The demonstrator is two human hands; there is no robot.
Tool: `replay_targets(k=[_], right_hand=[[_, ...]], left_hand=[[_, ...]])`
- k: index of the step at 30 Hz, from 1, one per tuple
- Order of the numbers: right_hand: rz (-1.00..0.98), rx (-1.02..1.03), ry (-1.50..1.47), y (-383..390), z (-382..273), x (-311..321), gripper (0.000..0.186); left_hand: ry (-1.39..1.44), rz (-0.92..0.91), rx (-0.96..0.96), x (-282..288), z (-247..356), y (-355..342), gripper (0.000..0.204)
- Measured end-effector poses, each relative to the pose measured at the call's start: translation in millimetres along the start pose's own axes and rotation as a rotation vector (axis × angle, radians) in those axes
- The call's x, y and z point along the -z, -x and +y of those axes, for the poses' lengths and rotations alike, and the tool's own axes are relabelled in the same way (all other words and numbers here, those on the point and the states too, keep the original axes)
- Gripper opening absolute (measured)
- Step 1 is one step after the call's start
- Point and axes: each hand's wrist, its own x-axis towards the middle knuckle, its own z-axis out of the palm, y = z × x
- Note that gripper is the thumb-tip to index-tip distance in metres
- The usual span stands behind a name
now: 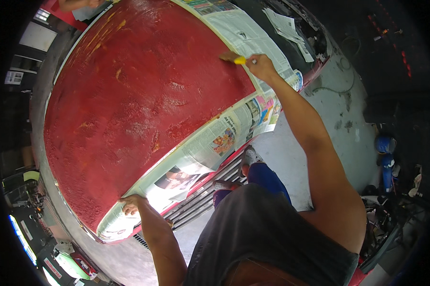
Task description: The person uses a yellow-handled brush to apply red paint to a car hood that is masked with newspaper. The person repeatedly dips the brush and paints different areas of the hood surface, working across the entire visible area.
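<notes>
head cam | looks steeply down | close over red panel (143,105) | fisheye, single view

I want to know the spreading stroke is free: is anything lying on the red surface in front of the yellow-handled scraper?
Nothing visible does. The right hand holds the scraper at the red panel's edge; the coated surface ahead lies bare. The newspaper masking only borders it, where the left hand rests.

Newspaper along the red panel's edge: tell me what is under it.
The newspaper covers the car's edge beside the red panel. Only a red strip shows below; the left hand rests on it.
</notes>
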Motion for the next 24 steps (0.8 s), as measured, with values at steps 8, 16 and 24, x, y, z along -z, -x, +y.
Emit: replay_targets(k=[8, 16, 24], right_hand=[[-0.067, -0.066, 0.094, 70.2, 3.7, 57.5, 0.03], [0.095, 0.313, 0.275, 83.9, 39.8, 2.1, 0.036], [0.098, 0.675, 0.224, 57.4, 37.6, 20.1, 0.04]], left_hand=[[-0.029, 0.043, 0.02, 1.9, 5.4, 2.5, 0.102], [-1.151, 0.504, -0.2, -67.7, -39.8, -20.9, 0.071], [0.16, -0.093, 0.088, 38.0, 22.4, 30.6, 0.086]])
